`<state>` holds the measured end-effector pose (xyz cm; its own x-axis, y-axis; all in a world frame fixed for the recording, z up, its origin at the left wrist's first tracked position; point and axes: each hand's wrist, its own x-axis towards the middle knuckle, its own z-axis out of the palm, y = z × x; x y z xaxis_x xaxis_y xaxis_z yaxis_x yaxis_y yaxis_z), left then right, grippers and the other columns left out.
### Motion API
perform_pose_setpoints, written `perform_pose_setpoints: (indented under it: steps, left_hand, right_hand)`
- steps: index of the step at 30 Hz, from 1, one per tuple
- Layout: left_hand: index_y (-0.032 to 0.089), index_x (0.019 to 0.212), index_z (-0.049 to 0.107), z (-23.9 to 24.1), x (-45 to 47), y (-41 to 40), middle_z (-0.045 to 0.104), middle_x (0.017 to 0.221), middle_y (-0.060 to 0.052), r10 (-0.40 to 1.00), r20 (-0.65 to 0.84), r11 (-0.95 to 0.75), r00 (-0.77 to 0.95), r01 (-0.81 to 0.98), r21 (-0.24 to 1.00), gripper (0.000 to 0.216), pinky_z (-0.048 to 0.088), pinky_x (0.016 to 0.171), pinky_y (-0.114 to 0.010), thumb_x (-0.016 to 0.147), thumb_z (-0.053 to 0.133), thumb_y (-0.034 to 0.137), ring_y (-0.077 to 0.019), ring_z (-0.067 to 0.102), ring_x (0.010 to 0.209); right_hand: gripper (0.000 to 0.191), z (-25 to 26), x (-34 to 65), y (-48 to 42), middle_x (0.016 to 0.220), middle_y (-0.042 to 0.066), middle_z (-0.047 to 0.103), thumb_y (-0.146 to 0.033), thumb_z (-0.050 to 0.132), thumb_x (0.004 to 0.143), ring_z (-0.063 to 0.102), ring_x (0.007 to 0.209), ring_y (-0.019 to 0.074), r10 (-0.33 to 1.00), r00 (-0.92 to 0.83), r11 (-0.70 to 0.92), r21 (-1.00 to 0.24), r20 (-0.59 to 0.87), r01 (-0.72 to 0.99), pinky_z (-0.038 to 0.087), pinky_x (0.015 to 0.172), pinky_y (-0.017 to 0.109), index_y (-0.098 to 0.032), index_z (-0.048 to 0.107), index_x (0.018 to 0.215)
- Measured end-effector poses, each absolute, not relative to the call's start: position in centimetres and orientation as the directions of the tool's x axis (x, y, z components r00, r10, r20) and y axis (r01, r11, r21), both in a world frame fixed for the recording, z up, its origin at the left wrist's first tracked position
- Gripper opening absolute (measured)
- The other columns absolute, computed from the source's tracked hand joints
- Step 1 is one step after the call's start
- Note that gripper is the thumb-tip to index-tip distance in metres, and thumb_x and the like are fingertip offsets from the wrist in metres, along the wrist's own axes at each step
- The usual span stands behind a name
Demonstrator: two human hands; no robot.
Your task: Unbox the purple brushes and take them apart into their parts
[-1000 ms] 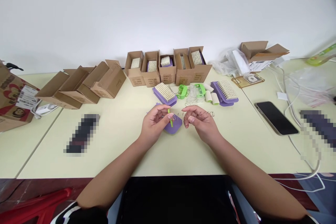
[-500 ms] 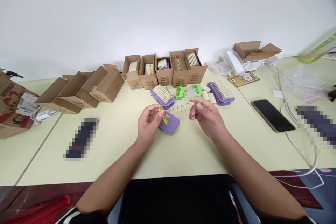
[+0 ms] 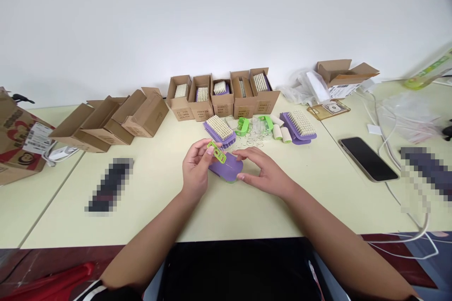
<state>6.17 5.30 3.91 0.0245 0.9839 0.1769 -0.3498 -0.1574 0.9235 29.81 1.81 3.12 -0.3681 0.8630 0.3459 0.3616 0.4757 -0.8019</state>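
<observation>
**Desk:** From my feed, what colour is the table?

**Operator:** Pale yellow. I see a bright green clip and a purple casing.

**Desk:** And the rest?

**Operator:** Two brushes, purple backs with cream bristles. There are green parts and plain brown boxes. I make out a brown carton with red print and a white label. The phone is black and the wall is white. The sleeve is black with white stripes.
</observation>
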Motion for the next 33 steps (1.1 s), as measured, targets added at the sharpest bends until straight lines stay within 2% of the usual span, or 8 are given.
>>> perform_pose_setpoints:
  steps: [4, 8, 11, 17, 25, 30, 33]
  left_hand:
    - [0.024, 0.116, 0.070, 4.3, 5.0, 6.7, 0.081, 0.111, -0.006, 0.978, 0.184, -0.207, -0.096, -0.382, 0.901, 0.043, 0.067, 0.076, -0.033, 0.091, 0.090, 0.053, -0.0218, 0.083, 0.090]
    - [0.025, 0.109, 0.065, 3.8, 2.8, 9.7, 0.077, 0.110, -0.002, 0.973, 0.119, -0.192, -0.196, -0.418, 0.888, 0.039, 0.067, 0.085, -0.031, 0.092, 0.089, 0.051, -0.0178, 0.082, 0.094]
    - [0.024, 0.105, 0.063, 2.9, 1.3, 11.7, 0.075, 0.107, -0.001, 0.969, 0.067, -0.162, -0.238, -0.405, 0.900, 0.040, 0.066, 0.090, -0.032, 0.089, 0.091, 0.049, -0.0164, 0.081, 0.092]
    - [0.022, 0.104, 0.064, 2.2, -1.0, 13.4, 0.074, 0.099, -0.002, 0.931, 0.107, -0.195, -0.349, -0.226, 0.954, 0.047, 0.068, 0.091, -0.038, 0.081, 0.095, 0.049, -0.0171, 0.079, 0.086]
    - [0.021, 0.107, 0.071, 1.1, -3.4, 12.6, 0.070, 0.096, -0.001, 0.957, 0.172, -0.162, -0.234, 0.063, 0.985, 0.045, 0.069, 0.087, -0.039, 0.085, 0.092, 0.054, -0.0172, 0.076, 0.082]
    - [0.022, 0.108, 0.070, -0.7, -3.8, 13.2, 0.071, 0.093, -0.002, 0.946, 0.233, -0.179, -0.228, 0.234, 0.956, 0.041, 0.064, 0.083, -0.034, 0.090, 0.087, 0.054, -0.0183, 0.074, 0.082]
    - [0.023, 0.108, 0.071, -1.5, -3.4, 13.8, 0.073, 0.095, -0.002, 0.956, 0.231, -0.164, -0.179, 0.326, 0.931, 0.038, 0.060, 0.082, -0.033, 0.090, 0.086, 0.054, -0.0180, 0.071, 0.081]
  right_hand:
    - [0.067, 3.6, 29.8, 1.9, 0.152, 0.011, 0.066, -0.057, 0.082, 0.097, 0.056, 0.145, 0.0376, 0.874, -0.405, 0.445, -0.775, 0.268, 0.449, 0.049, 0.123, 0.060, -0.036, 0.061, 0.157]
    - [0.091, 3.7, 29.6, 1.6, 0.172, 0.009, 0.049, -0.064, 0.082, 0.095, 0.045, 0.159, 0.0389, 0.889, -0.455, 0.325, -0.777, 0.056, 0.540, 0.044, 0.129, 0.062, -0.038, 0.043, 0.172]
    - [0.100, 3.6, 29.5, 1.4, 0.177, 0.007, 0.045, -0.066, 0.081, 0.095, 0.044, 0.161, 0.0394, 0.880, -0.474, 0.288, -0.756, -0.033, 0.588, 0.042, 0.131, 0.064, -0.042, 0.030, 0.178]
    - [0.098, 3.9, 29.5, 1.4, 0.175, 0.007, 0.048, -0.068, 0.077, 0.097, 0.046, 0.159, 0.0400, 0.883, -0.463, 0.251, -0.758, -0.076, 0.602, 0.049, 0.125, 0.062, -0.045, 0.028, 0.179]
    - [0.091, 3.9, 29.6, 1.2, 0.167, 0.010, 0.056, -0.064, 0.073, 0.101, 0.054, 0.153, 0.0397, 0.888, -0.457, 0.271, -0.740, -0.056, 0.616, 0.048, 0.124, 0.063, -0.043, 0.030, 0.179]
    - [0.087, 3.7, 29.8, 1.2, 0.161, 0.011, 0.061, -0.060, 0.074, 0.101, 0.059, 0.146, 0.0404, 0.891, -0.453, 0.281, -0.752, -0.026, 0.596, 0.053, 0.118, 0.064, -0.043, 0.035, 0.177]
    - [0.087, 3.5, 28.9, 1.6, 0.164, 0.011, 0.059, -0.062, 0.076, 0.100, 0.057, 0.148, 0.0399, 0.904, -0.427, 0.277, -0.749, -0.009, 0.602, 0.049, 0.122, 0.065, -0.041, 0.039, 0.175]
